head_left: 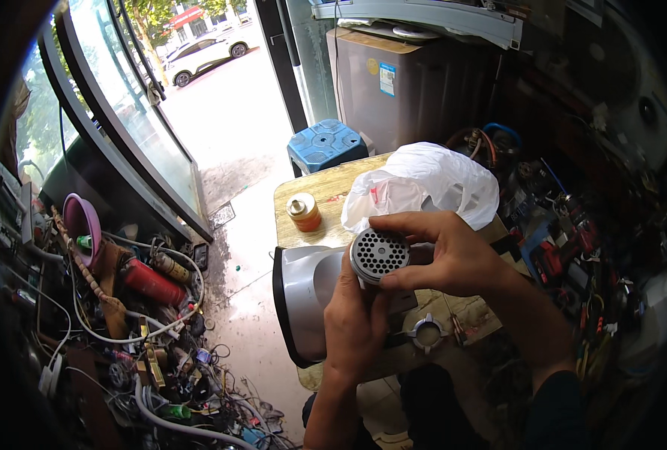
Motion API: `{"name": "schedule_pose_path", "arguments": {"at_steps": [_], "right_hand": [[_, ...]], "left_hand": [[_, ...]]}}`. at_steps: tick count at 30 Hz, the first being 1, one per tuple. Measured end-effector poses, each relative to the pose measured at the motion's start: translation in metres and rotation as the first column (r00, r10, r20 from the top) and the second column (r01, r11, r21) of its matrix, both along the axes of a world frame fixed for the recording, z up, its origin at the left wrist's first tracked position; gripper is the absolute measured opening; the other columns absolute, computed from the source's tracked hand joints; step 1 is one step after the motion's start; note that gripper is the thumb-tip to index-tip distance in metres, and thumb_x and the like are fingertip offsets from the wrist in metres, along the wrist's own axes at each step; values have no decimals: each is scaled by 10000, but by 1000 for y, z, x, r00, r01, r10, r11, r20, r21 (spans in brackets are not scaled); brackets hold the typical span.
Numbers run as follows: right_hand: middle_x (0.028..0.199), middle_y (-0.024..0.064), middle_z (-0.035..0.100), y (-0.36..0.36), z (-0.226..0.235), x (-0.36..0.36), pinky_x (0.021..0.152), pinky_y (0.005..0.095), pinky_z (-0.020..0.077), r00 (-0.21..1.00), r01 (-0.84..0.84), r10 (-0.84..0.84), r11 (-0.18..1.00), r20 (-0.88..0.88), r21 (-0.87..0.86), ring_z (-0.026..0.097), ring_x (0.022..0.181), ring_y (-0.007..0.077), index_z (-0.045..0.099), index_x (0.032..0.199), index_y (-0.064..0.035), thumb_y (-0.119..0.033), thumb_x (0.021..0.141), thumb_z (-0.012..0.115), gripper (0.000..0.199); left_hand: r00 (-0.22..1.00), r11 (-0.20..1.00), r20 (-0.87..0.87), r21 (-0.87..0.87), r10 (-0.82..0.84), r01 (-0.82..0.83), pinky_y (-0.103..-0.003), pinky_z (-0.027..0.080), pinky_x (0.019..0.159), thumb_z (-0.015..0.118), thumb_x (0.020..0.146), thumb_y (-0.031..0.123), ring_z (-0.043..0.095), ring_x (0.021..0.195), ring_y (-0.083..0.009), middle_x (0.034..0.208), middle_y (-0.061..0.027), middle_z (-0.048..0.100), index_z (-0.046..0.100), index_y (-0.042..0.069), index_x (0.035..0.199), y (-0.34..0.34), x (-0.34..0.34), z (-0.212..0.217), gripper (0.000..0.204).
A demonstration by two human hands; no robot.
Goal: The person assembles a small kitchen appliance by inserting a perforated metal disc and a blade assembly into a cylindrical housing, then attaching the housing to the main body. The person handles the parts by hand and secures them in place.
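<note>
A round metal grinder plate (pixel 380 255), pierced with many small holes, faces up between my hands. My left hand (pixel 352 326) is closed around the metal part beneath it, which my fingers mostly hide. With thumb and fingers, my right hand (pixel 442 251) grips the plate's rim from the right. Beside my left hand, a silver-grey machine housing with a black edge (pixel 301 292) lies on the wooden table (pixel 288 195). A lobed metal ring nut (pixel 427 332) rests on the table below my right wrist.
A jar with an orange-brown lower part (pixel 303 212) and a white plastic bag (pixel 431 184) are on the table. Behind it stands a blue stool (pixel 326 144). Cables and a red cylinder (pixel 152 282) clutter the left floor; tools, including a red power tool (pixel 551 259), crowd the right.
</note>
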State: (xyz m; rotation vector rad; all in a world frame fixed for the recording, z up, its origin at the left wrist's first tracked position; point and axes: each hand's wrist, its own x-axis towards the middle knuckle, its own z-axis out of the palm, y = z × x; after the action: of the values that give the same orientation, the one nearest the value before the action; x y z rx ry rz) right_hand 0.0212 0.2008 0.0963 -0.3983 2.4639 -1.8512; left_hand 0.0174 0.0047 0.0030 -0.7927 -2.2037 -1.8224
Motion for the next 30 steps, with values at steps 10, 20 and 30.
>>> {"name": "schedule_pose_path", "arguments": {"at_steps": [10,20,30], "right_hand": [[1362,186,690,-5,1,6,1129,417,544,998,57,-56,997,18,-43,682,1263,262,592,1480,61,-208,834,927,777],[1372,194,687,-4,-3,4,1121,428,554,987,71,-59,995,-151,73,681,1278,280,614,1457,57,-177,797,926,767],[1310,232,703,-5,-4,-1,1002,390,628,959,70,-30,988,-283,135,708,1219,298,611,1393,89,-167,790,909,720]], "left_hand": [[1000,1000,-3,-23,9,-9,-389,637,856,666,994,-27,797,1023,-282,1197,-217,750,384,-48,1607,-1,-1,-2,675],[1000,1000,-18,-26,11,-12,-392,633,869,672,997,-27,794,1044,-280,1222,-222,747,383,-45,1609,0,-1,-2,677],[999,998,-23,-47,36,-37,-407,633,825,685,986,-22,804,984,-303,1176,-221,755,380,-27,1616,-1,0,-2,700]]}}
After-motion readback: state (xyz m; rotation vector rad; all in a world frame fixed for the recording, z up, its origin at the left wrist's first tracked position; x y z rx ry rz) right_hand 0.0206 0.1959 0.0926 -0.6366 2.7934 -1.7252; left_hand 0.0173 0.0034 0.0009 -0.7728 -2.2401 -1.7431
